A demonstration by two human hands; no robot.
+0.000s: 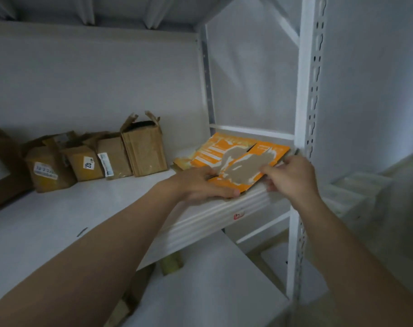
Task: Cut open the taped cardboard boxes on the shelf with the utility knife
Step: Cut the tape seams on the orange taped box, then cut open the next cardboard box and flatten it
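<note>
A white metal shelf [59, 220] stands against a pale wall. Just left of its slotted upright post [307, 114] lies a flat orange box [236, 159], its top torn. The left hand [200, 185] pinches the corner farther from the post, and the right hand [292, 178] curls round the nearer edge. Brown taped boxes [116, 159] sit well left of the post.

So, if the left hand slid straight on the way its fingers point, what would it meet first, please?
Probably the right hand, which grips the orange box just ahead of the left hand along the shelf's front edge; depth is hard to judge.
</note>
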